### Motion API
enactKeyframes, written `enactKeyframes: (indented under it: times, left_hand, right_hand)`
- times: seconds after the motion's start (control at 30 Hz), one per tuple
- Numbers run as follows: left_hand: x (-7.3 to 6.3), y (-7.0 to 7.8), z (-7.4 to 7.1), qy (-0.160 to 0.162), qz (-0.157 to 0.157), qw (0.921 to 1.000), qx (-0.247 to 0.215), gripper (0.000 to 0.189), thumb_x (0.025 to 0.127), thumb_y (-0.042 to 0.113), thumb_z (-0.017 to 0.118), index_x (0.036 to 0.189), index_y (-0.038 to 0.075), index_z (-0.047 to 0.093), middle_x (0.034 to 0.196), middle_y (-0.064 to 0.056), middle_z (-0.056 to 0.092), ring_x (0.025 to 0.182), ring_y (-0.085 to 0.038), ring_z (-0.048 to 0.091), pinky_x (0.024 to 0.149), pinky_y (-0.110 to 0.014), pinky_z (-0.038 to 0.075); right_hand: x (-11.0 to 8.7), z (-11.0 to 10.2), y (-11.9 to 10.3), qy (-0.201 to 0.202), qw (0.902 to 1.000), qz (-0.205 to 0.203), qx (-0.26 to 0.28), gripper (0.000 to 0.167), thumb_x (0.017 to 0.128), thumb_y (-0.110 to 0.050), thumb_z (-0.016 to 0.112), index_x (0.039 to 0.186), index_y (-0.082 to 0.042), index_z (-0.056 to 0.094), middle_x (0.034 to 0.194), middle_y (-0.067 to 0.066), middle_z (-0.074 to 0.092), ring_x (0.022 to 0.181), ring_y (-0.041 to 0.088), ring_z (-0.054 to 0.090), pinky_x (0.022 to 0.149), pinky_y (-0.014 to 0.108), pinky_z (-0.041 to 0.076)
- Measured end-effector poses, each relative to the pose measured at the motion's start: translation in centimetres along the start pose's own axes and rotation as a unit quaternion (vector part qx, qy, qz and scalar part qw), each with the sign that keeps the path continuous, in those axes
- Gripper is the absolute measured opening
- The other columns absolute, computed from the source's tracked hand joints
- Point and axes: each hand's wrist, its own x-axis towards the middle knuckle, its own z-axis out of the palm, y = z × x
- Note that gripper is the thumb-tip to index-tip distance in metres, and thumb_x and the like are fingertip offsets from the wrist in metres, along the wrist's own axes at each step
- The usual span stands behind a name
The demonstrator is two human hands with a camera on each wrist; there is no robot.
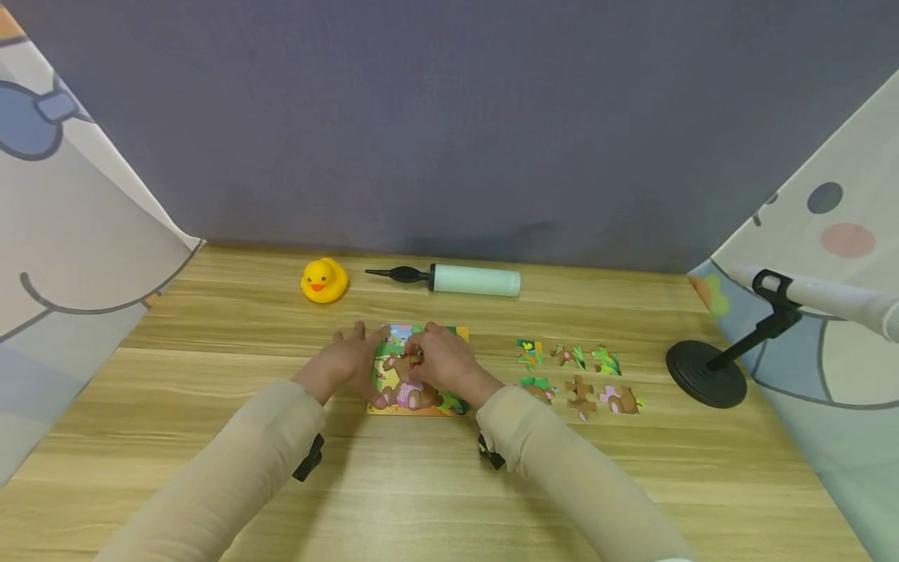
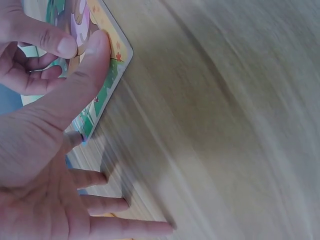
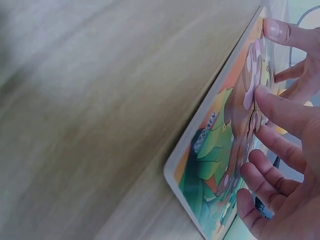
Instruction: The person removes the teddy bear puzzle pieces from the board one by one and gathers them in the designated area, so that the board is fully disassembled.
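Observation:
A jigsaw puzzle board point(image 1: 407, 398) with a picture of a brown bear in pink lies flat on the table. My left hand point(image 1: 342, 364) rests at its left edge, fingers spread and the thumb pressing on the picture. Over the middle of the board, my right hand point(image 1: 447, 361) pinches a brown puzzle piece point(image 1: 414, 360) between thumb and forefinger, close on the bear's head. In the right wrist view, a thin dark seam shows in the picture point(image 3: 251, 119) between that thumb and finger. The right hand's other fingers curl loosely above the board.
Several loose puzzle pieces point(image 1: 580, 396) lie in two rows right of the board. Behind it are a yellow rubber duck point(image 1: 325, 280) and a hand pump point(image 1: 474, 280). A black-based stand point(image 1: 706, 373) holding a white tube is at the right, before a grey back wall point(image 1: 449, 133).

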Motion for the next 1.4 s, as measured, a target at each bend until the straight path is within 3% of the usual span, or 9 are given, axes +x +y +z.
enactKeyframes:
  times: [0.17,0.4,0.63,0.93,1.17,1.27,1.4]
  left_hand:
    - [0.2,0.1,0.1,-0.004,-0.004,1.0000,-0.007,0.125,0.069,0.032,0.096,0.162,0.007,0.017,0.159,-0.042,0.005,0.140,-0.070,0.011,0.102,-0.076,0.035]
    - [0.3,0.2,0.2,-0.004,-0.003,0.9999,0.009,0.124,0.071,0.032,0.095,0.162,0.006,0.015,0.160,-0.042,0.005,0.139,-0.070,0.012,0.100,-0.074,0.039]
    - [0.3,0.2,0.2,-0.006,-0.002,0.9998,0.017,0.122,0.073,0.033,0.094,0.162,0.006,0.015,0.159,-0.042,0.006,0.139,-0.070,0.013,0.100,-0.074,0.039]
    - [0.3,0.2,0.1,-0.015,-0.006,0.9997,0.016,0.122,0.074,0.033,0.093,0.163,0.007,0.013,0.160,-0.041,0.003,0.140,-0.069,0.011,0.100,-0.074,0.039]
    - [0.1,0.1,0.2,-0.012,-0.002,0.9998,0.015,0.123,0.074,0.033,0.093,0.163,0.007,0.012,0.160,-0.041,0.003,0.140,-0.070,0.010,0.099,-0.074,0.040]
    - [0.1,0.1,0.3,-0.007,0.003,0.9998,0.019,0.122,0.075,0.033,0.093,0.163,0.006,0.013,0.160,-0.042,0.004,0.139,-0.070,0.012,0.098,-0.074,0.041]
    - [0.1,0.1,0.3,0.001,0.008,0.9997,0.025,0.121,0.074,0.033,0.093,0.162,0.006,0.015,0.159,-0.043,0.005,0.138,-0.071,0.013,0.097,-0.074,0.042]
  right_hand:
    - [0.1,0.1,-0.1,-0.002,0.9998,0.001,0.017,0.035,0.086,-0.029,0.084,0.114,-0.016,0.067,0.104,0.000,0.058,0.089,0.015,0.056,0.071,0.029,0.051]
    - [0.6,0.0,0.2,-0.010,0.9974,-0.013,0.070,0.032,0.084,-0.018,0.087,0.096,-0.013,0.057,0.100,0.001,0.054,0.085,0.017,0.052,0.071,0.029,0.048]
    - [0.8,-0.5,0.5,-0.043,0.9945,-0.046,0.084,0.019,0.087,-0.016,0.083,0.081,-0.013,0.066,0.092,0.001,0.051,0.080,0.015,0.047,0.068,0.026,0.044]
    - [0.9,-0.3,0.7,-0.028,0.9904,-0.060,0.122,0.022,0.088,-0.014,0.081,0.073,-0.012,0.065,0.088,0.002,0.053,0.077,0.015,0.046,0.066,0.027,0.041]
    - [0.8,-0.3,0.3,-0.025,0.9852,-0.016,0.169,0.031,0.096,-0.021,0.073,0.066,-0.012,0.070,0.085,-0.002,0.056,0.075,0.011,0.048,0.065,0.026,0.043]
    - [0.9,-0.3,0.1,-0.021,0.9798,0.018,0.198,0.046,0.098,-0.021,0.070,0.054,-0.013,0.058,0.065,-0.003,0.047,0.057,0.009,0.040,0.053,0.023,0.037]
    - [1.0,-0.9,0.2,-0.010,0.9809,0.035,0.191,0.058,0.099,-0.019,0.069,0.048,-0.016,0.039,0.063,-0.002,0.038,0.050,0.008,0.031,0.048,0.021,0.030]
